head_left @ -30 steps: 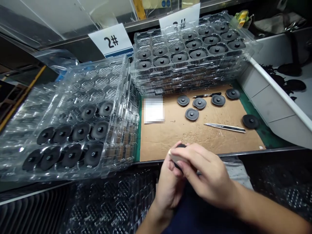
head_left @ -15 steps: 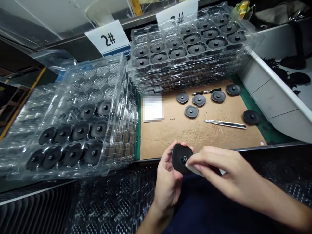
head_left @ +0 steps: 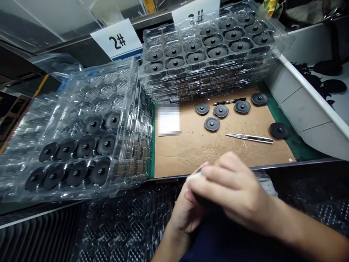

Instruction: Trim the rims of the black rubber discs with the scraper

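Low in the middle of the head view, my left hand (head_left: 183,213) is closed around a black rubber disc (head_left: 202,200). My right hand (head_left: 231,185) lies over the front of this disc and hides most of it. Its fingers pinch a white cloth (head_left: 194,176) pressed against the disc's edge; a pale end of cloth (head_left: 268,183) shows beyond the wrist. Beyond both hands, several similar discs with a small central hub, such as this grey-black disc (head_left: 212,124), rest on a cardboard sheet (head_left: 185,153).
A craft knife (head_left: 249,138) and a pen (head_left: 229,101) lie on the cardboard near a white paper (head_left: 169,122). Clear plastic trays stand stacked at the left (head_left: 131,145) and the back (head_left: 185,82), partly filled with discs. A white bin wall (head_left: 308,87) borders the right side.
My right hand has moved left and up with the cloth, over the disc. The disc's face, visible before, is now mostly covered. The camera view has shifted slightly.
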